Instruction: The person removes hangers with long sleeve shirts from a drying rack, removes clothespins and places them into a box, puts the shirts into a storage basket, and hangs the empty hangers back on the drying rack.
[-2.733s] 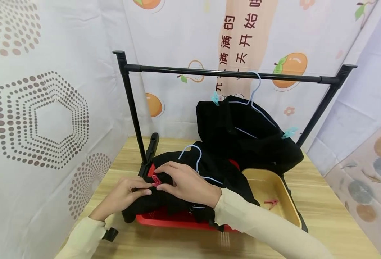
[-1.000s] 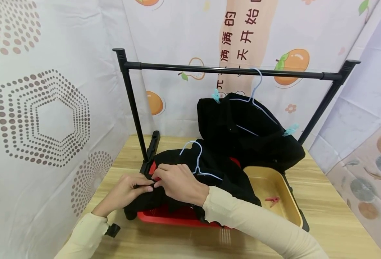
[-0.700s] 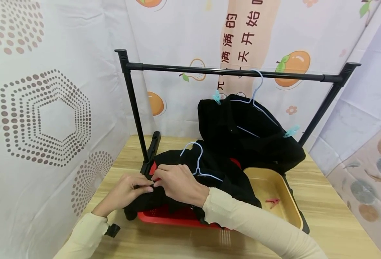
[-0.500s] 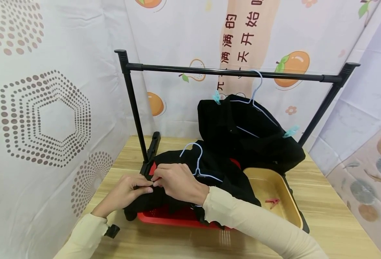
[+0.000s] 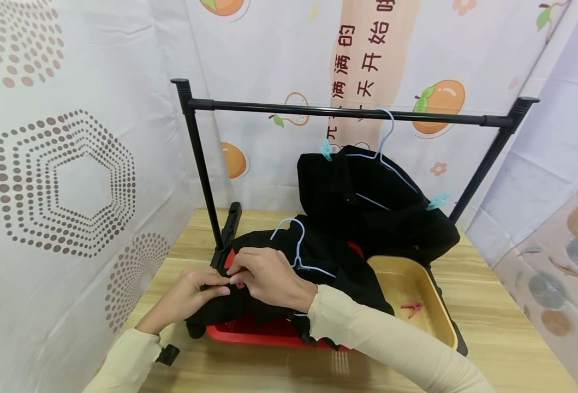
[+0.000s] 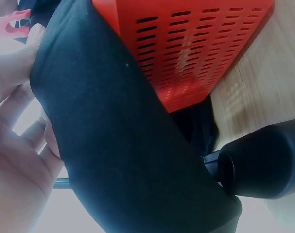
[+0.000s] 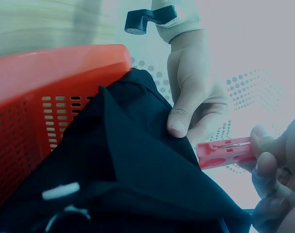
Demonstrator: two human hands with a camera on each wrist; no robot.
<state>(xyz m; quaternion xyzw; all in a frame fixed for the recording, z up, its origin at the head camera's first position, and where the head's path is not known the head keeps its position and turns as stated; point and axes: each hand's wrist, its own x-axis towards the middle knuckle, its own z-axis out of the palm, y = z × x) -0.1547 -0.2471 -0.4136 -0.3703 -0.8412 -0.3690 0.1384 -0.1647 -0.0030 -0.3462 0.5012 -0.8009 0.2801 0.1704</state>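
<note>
My left hand (image 5: 190,297) pinches the edge of a black garment (image 5: 355,284) between thumb and fingers, at the left of the red basket (image 5: 264,337). A pink clothespin (image 7: 225,152) is pinched by its tail in my right hand (image 5: 271,281), its jaws right at the cloth edge beside the left fingertips. In the head view the right fingers mostly cover it. A light blue hanger (image 5: 300,240) sits in this garment, its hook pointing up. Cloth drapes over the basket's rim in the left wrist view.
A second black garment (image 5: 382,215) hangs on a blue hanger from the black rack (image 5: 293,109), with teal clothespins (image 5: 438,201) at both sides. A yellow tray (image 5: 399,273) at right holds another pink clothespin (image 5: 411,309). A patterned curtain (image 5: 67,180) stands close at left.
My right fingers have drawn in over the pink clothespin, which stood out between both hands earlier. Over the last second the hands hardly move; the left keeps its pinch on the cloth.
</note>
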